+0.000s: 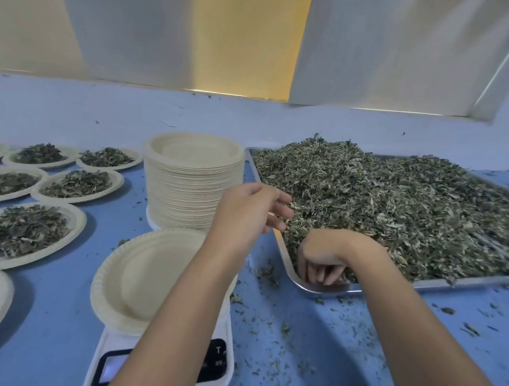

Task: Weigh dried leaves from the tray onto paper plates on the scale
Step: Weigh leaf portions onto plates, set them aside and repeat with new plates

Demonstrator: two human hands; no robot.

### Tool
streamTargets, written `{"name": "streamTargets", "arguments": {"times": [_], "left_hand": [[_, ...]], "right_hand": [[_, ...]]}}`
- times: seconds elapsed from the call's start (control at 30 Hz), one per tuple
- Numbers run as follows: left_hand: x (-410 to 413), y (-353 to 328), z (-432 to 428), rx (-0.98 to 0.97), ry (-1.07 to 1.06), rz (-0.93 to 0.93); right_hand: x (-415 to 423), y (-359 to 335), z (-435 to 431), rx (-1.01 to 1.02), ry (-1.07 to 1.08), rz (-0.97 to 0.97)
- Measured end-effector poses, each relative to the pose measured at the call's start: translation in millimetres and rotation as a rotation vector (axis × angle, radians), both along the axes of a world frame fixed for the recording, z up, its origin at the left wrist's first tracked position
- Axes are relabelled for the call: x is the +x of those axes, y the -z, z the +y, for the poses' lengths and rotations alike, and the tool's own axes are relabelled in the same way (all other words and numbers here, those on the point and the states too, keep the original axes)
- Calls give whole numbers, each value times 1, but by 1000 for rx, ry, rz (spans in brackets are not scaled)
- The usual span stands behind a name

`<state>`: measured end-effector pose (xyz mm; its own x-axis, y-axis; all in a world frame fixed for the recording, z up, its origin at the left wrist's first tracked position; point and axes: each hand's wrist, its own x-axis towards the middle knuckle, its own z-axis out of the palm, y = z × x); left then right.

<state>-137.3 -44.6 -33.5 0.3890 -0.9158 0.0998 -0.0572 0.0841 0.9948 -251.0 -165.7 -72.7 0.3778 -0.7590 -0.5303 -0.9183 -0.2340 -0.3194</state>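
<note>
- Now, left hand (250,215) hovers loosely open over the tray (468,282) edge, holding nothing.
- Right hand (322,257) has its fingers curled into the dried leaves (392,209) at the tray's near corner; can't tell if it grips any.
- Empty paper plate (136,284) sits on the scale (218,363), on the blue tabletop (296,348).

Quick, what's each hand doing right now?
Left hand: open, holding nothing.
Right hand: curled, gripping dried leaves in the tray.

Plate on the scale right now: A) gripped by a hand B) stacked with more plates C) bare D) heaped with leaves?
C: the paper plate on the scale shows a bare surface, while the left hand and right hand are over at the dried leaves in the tray.
</note>
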Motion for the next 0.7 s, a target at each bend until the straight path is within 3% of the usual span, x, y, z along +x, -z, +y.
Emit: {"name": "streamTargets", "arguments": {"times": [0.1,0.33,0.43,0.5,0.57,0.7], "left_hand": [[3,-3,-1,0,5,11],[17,-6,-2,-15,-12,-12],[27,-7,1,-36,-31,20],[32,-8,2,-53,-45,39],[35,-9,3,-65,-55,53],[33,-8,5,-56,-57,59]], "right_hand": [[12,7,-11,-209,6,-166],[38,25,-42,-585,44,-258],[38,28,-42,-878,186,-324],[37,29,-45,-1018,132,-361],[39,34,-52,-954,-17,-366],[41,50,-62,-640,-159,-245]]}}
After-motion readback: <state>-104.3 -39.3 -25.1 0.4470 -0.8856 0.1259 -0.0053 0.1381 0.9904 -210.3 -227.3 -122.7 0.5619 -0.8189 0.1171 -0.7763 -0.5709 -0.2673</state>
